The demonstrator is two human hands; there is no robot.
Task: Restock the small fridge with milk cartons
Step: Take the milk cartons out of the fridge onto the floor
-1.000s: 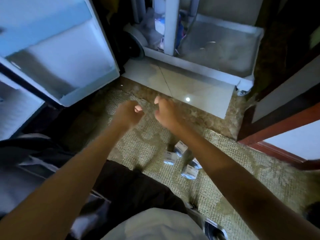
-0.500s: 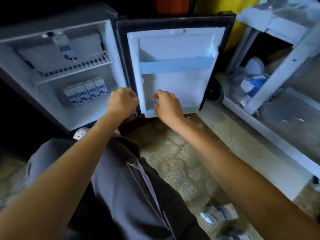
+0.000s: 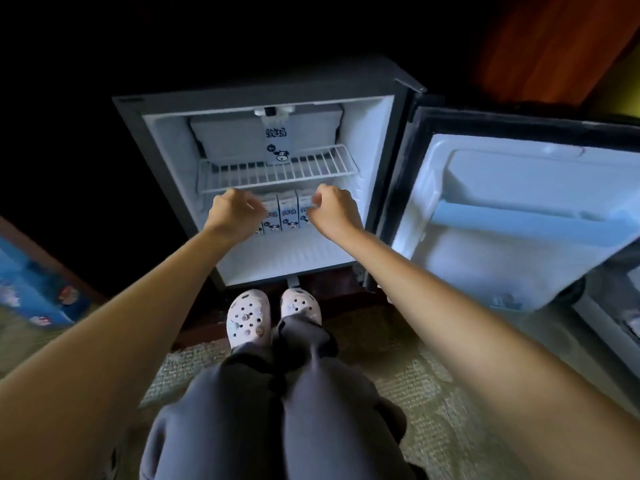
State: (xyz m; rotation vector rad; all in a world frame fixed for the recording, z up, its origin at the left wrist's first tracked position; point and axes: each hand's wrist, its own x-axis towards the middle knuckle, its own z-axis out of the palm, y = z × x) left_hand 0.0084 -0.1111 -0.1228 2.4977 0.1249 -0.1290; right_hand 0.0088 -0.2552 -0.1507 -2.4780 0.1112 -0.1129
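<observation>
Milk cartons [image 3: 289, 214] stand upright in a row on the floor of the fridge [image 3: 367, 161], just under the wire shelf [image 3: 277, 171], printed fronts facing out. Three fronts show between the hands; more may be hidden behind them. One more carton [image 3: 277, 147] stands alone on the wire shelf, at the back. Left hand [image 3: 233, 211] is at the left end of the row, fingers [image 3: 252, 206] curled, covering that end. Right hand [image 3: 334, 209] is at the right end, fingers [image 3: 317, 202] curled too, knuckles up. Cannot tell whether either hand grips a carton or only hovers in front of it; contact is hidden. Fridge door [image 3: 519, 168] is swung wide open to the right, with a blue rail [image 3: 519, 221] across its inside. Below the fridge: pale clogs [image 3: 247, 315], grey trousers [image 3: 242, 410], patterned carpet [image 3: 433, 393]. A blue printed package [image 3: 31, 292] lies at the far left, blurred.
</observation>
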